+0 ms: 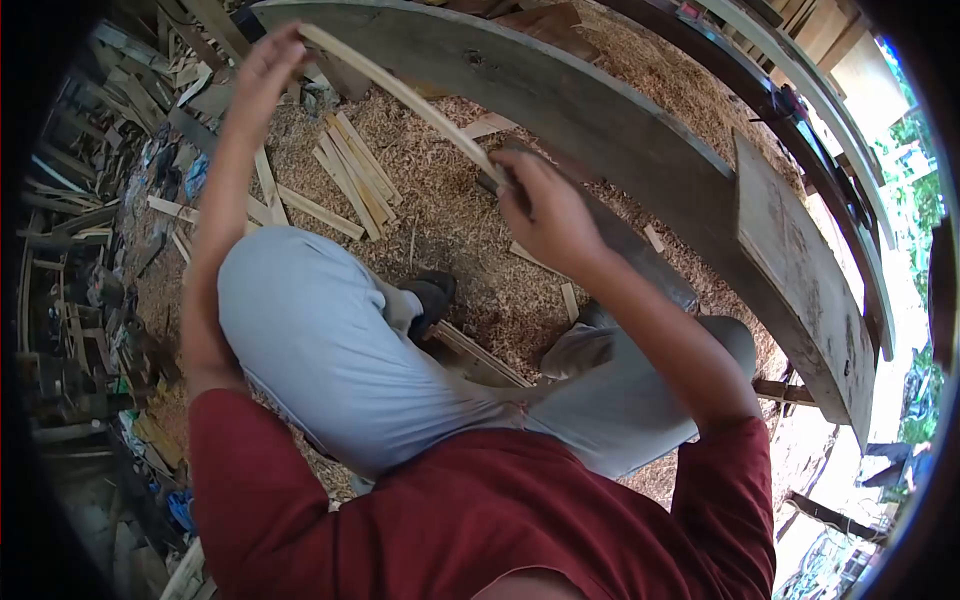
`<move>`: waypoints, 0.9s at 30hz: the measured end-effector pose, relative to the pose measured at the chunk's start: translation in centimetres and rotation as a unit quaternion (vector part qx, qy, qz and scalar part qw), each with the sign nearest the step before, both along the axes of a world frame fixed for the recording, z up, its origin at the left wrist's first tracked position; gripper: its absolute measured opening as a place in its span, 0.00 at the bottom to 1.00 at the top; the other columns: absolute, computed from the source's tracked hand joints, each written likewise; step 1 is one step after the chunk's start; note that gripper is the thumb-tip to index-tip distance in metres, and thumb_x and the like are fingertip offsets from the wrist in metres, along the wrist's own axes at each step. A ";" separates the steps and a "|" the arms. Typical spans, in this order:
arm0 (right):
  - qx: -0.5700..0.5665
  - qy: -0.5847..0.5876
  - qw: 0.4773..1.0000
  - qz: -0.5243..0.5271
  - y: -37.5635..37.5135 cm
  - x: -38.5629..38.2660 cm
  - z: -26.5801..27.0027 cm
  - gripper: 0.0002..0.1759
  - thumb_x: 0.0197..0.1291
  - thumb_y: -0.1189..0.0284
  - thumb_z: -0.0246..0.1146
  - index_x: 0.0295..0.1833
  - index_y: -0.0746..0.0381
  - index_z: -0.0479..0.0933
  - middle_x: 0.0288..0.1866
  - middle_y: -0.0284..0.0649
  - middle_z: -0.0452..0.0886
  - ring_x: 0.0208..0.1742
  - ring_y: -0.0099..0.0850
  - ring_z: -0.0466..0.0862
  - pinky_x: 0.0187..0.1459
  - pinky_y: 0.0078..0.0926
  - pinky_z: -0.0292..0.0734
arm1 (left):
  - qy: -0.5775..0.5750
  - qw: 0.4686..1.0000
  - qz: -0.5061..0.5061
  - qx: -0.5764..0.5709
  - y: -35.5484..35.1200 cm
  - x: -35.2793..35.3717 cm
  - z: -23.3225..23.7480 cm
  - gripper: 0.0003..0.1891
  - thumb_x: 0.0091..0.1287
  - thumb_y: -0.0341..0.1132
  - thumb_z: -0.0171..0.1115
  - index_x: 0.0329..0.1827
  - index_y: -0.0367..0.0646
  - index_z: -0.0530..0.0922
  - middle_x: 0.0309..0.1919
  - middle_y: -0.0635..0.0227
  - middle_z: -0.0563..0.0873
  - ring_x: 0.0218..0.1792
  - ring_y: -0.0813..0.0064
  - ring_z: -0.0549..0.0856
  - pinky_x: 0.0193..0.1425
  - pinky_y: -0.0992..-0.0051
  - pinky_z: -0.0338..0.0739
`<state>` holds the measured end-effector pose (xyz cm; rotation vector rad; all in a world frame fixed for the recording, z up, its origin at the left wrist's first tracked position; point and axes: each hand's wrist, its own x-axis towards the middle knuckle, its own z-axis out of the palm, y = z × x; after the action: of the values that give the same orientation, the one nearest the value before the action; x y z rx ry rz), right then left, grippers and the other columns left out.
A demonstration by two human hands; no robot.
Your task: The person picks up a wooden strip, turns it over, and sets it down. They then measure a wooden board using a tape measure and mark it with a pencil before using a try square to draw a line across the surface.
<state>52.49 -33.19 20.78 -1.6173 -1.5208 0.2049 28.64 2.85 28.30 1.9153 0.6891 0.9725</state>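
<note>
Hands (270, 65) (548, 208) on strip (398, 93), seemingly near ends.

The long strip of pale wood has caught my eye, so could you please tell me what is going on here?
A seated person holds the long, thin strip of pale wood above the floor, the left hand at its far end and the right hand near its other end. More pale wooden strips lie on the shavings-covered floor.

Pretty open over the wood shavings (470, 240) between the knees, but that big curved plank (600, 110) walls off the far side.
</note>
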 end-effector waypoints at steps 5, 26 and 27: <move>-0.270 -0.025 0.963 0.000 4.4 0.1 -13.1 0.25 0.77 0.70 0.63 0.76 0.61 0.73 0.53 0.58 0.86 0.49 0.57 0.90 0.52 0.60 0.83 | 0.055 0.972 0.001 -0.228 3.1 0.0 -19.7 0.30 0.81 0.47 0.71 0.82 0.51 0.78 0.76 0.65 0.85 0.69 0.69 0.87 0.70 0.67 0.82; -0.256 0.156 0.945 -0.133 23.1 -10.6 -30.1 0.39 0.77 0.67 0.65 0.88 0.65 0.64 0.77 0.61 0.79 0.71 0.54 0.86 0.71 0.48 0.81 | -0.034 0.971 0.132 -0.197 10.8 -8.7 -32.6 0.26 0.85 0.42 0.66 0.81 0.42 0.78 0.73 0.59 0.85 0.76 0.64 0.81 0.81 0.65 0.73; -0.297 0.178 0.923 -0.167 23.5 -10.3 -29.1 0.40 0.77 0.66 0.66 0.89 0.65 0.63 0.81 0.61 0.76 0.74 0.55 0.84 0.74 0.47 0.80 | 0.003 0.961 0.155 -0.229 10.1 -9.6 -33.4 0.25 0.85 0.44 0.67 0.78 0.41 0.81 0.71 0.60 0.87 0.72 0.66 0.82 0.78 0.66 0.74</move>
<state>42.16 -9.66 -8.30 -2.1383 -0.9226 0.7830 19.03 12.97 -5.10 1.4286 1.1351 0.8986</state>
